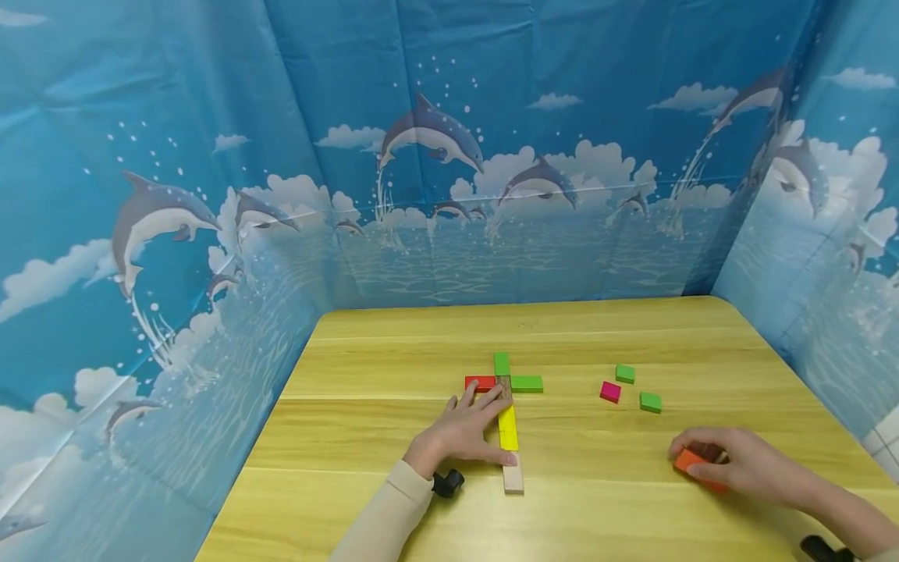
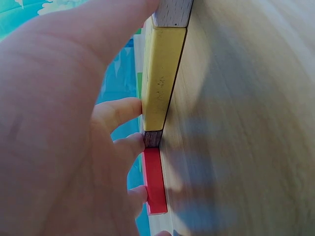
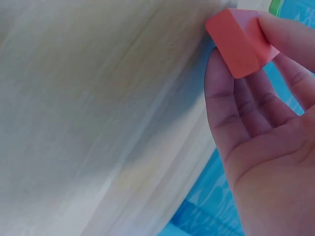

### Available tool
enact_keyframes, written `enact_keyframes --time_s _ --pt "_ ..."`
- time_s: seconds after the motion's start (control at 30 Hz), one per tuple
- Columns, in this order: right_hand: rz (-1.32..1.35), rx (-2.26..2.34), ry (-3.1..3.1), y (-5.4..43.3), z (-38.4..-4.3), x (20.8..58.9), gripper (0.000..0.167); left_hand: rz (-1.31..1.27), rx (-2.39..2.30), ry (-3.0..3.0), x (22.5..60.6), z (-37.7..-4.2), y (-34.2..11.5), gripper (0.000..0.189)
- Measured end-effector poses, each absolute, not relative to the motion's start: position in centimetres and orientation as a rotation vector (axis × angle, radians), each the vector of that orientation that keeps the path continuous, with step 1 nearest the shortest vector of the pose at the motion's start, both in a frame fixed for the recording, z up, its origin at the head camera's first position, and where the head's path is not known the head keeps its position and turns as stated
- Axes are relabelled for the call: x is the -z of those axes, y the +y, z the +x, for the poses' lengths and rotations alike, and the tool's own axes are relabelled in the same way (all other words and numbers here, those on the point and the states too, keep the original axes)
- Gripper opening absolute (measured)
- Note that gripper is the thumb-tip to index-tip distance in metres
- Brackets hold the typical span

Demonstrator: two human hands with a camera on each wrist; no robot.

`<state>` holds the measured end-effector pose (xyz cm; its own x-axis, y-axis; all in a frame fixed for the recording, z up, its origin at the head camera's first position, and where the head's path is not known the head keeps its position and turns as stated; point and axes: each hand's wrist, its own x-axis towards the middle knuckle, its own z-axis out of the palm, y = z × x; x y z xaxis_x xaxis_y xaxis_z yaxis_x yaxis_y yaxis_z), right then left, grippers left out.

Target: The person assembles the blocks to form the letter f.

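Observation:
Flat blocks form a cross on the table. A green block [image 1: 502,363] is at its top, a red block [image 1: 481,383] on the left and another green block [image 1: 527,384] on the right. A dark brown block [image 1: 503,387] sits at the crossing, above a yellow block [image 1: 508,428] and a pale wooden block [image 1: 513,478]. My left hand [image 1: 463,429] lies over the cross with fingers spread, fingertips at the red, brown and yellow blocks, thumb at the pale one. At the right, my right hand [image 1: 744,467] pinches an orange block [image 3: 241,42] between thumb and fingers.
Right of the cross lie a magenta block [image 1: 610,392], a small green block [image 1: 625,374] and another small green block [image 1: 650,402]. The wooden table [image 1: 393,343] is bordered at the back and sides by a blue dolphin curtain [image 1: 435,257].

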<state>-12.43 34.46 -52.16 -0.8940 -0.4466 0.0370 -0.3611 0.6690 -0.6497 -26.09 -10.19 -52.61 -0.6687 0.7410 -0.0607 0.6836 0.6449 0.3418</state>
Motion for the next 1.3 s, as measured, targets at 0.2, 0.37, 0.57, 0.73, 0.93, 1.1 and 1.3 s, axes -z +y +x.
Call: enact_keyframes --time_s 0.2,0.37,0.57,0.73,0.93,1.1,1.3 --pt "-0.598 1.018 2.762 34.0 -12.5 51.5 0.021 1.17 -0.422 2.673 52.6 -26.1 -10.2 0.101" --pt "-0.519 1.027 2.789 33.5 -12.7 51.3 0.026 1.173 -0.422 2.674 52.8 -26.0 -10.2 0.101" --pt "-0.436 1.004 2.887 32.5 -13.2 51.0 0.026 1.168 -0.426 2.675 53.0 -26.0 -10.2 0.101" --pt "-0.343 1.035 2.922 31.7 -13.9 50.7 0.028 1.156 -0.431 2.674 53.0 -25.9 -10.3 0.102" --pt "-0.285 1.18 2.889 30.5 -14.5 50.1 0.035 1.158 -0.438 2.677 53.0 -25.9 -10.3 0.102" --pt "-0.288 1.263 2.883 29.5 -15.2 49.9 0.031 1.16 -0.431 2.675 53.0 -25.9 -10.3 0.101" --pt "-0.264 1.286 2.917 28.5 -16.3 50.1 0.031 1.164 -0.426 2.685 53.1 -25.8 -10.3 0.101"
